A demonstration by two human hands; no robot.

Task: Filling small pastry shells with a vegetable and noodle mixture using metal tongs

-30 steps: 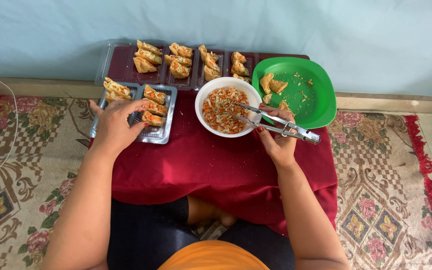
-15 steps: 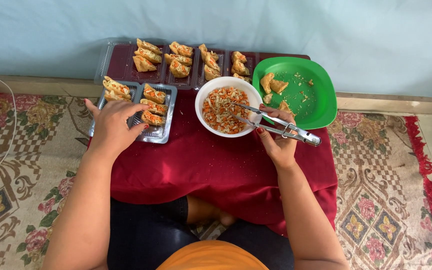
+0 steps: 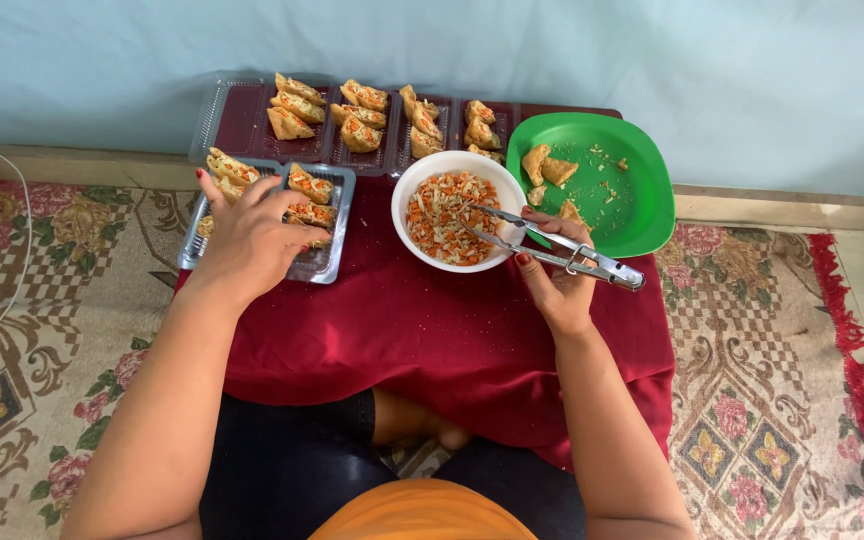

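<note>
My right hand (image 3: 558, 272) grips metal tongs (image 3: 548, 247) whose tips reach into a white bowl (image 3: 412, 190) of shredded orange and white filling. My left hand (image 3: 249, 237) rests spread over a clear plastic tray (image 3: 324, 264) that holds several stuffed fried pastries (image 3: 310, 184). It touches the pastries near the tray's middle. Both the bowl and the tray sit on a low table under a dark red cloth (image 3: 432, 330).
A longer clear tray (image 3: 242, 125) with several filled pastries lies along the back edge. A green plate (image 3: 632, 205) with a few pastry pieces and crumbs sits to the right. A patterned rug (image 3: 782, 400) surrounds the table; a pale wall stands behind.
My left hand has shifted slightly on the tray, fingers settling lower over the pastries. The tongs stay in the bowl, nearly unmoved.
</note>
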